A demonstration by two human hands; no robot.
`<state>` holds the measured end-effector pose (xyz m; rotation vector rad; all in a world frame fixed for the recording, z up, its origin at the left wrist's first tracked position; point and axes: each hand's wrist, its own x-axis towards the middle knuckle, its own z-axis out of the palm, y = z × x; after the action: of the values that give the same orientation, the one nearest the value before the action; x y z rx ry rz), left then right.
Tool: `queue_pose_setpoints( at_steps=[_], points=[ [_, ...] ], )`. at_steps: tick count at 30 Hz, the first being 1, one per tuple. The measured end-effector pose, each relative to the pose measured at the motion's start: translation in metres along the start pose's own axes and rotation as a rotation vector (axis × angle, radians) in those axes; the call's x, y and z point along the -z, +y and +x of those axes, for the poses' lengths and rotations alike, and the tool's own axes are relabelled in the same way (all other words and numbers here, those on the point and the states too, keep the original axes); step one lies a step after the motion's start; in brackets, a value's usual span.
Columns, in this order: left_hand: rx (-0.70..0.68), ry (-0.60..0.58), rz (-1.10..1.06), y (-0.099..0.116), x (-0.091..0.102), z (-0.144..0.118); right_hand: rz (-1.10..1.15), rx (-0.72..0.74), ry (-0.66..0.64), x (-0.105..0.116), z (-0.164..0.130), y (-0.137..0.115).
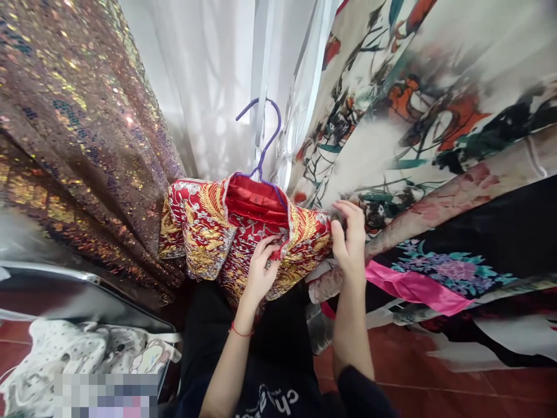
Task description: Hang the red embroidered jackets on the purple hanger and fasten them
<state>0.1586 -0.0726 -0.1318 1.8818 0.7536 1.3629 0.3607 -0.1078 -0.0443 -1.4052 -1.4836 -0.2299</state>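
Observation:
A red jacket (200, 215) with dense gold and silver embroidery hangs in front of me on a purple hanger (275, 125). Its collar is wide, with red satin lining showing inside. At the front opening, my left hand (263, 270) pinches the jacket's edge just below the collar, wearing a thin red bracelet on the wrist. Beside the jacket's right-hand shoulder is my right hand (351, 238), thumb and fingers apart; whether its fingertips touch the cloth I cannot tell.
A sequined gold fabric (87, 128) hangs at left and a white curtain (204, 75) behind. Painted fabric (418, 116) and a black flowered garment (487, 232) with a pink band (418, 284) hang at right. Spotted white cloth (65, 348) lies lower left, above red floor tiles (391, 360).

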Motion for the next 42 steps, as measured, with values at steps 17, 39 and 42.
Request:
queue_pose_setpoints(
  at_steps=[17,39,42],
  points=[
    [0.248,0.307,-0.161,0.016,0.023,0.029,-0.093,-0.131,0.276,0.026,-0.014,-0.032],
    [0.67,0.554,0.821,-0.135,0.074,-0.058,-0.297,0.27,0.365,-0.061,-0.159,-0.039],
    [0.599,0.482,0.809,-0.142,0.082,-0.054,-0.24,0.289,0.118,-0.092,-0.153,-0.067]
  ],
)
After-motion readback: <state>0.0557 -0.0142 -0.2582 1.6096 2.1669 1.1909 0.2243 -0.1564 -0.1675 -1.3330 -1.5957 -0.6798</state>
